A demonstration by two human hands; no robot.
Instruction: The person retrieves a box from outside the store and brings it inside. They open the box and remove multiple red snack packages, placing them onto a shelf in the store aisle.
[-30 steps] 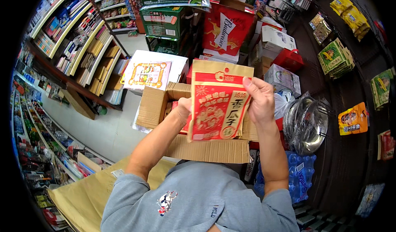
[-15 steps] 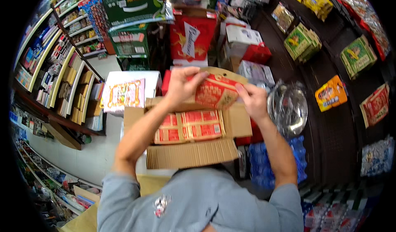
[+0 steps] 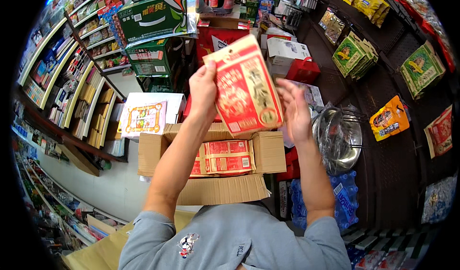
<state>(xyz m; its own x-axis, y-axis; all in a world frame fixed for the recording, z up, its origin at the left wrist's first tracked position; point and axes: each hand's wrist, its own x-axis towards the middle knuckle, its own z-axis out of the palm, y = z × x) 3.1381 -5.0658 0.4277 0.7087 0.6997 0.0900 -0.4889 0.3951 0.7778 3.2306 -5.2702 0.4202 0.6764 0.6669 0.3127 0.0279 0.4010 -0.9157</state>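
My left hand (image 3: 203, 88) grips the left edge of a red and tan snack packet (image 3: 245, 95), its thumb lying on the front. The packet is tilted, its printed face toward me, above an open cardboard box (image 3: 269, 151). My right hand (image 3: 295, 108) is beside the packet's right edge, fingers apart and holding nothing. Inside the box lie several more red and tan packets (image 3: 227, 157), flat; my left forearm covers part of them.
Left of the box, a pink printed sheet (image 3: 143, 119) lies on a white carton. Green cartons (image 3: 155, 18) are stacked behind. On the right, a dark pegboard rack (image 3: 378, 159) carries green packets (image 3: 354, 54), an orange pouch (image 3: 389, 118) and wrapped metal basins (image 3: 342, 147). Blue-wrapped bottles (image 3: 344, 198) stand below.
The packet, earlier held between both hands, has turned to show its full face. My right hand has come off it, and my left hand keeps its hold.
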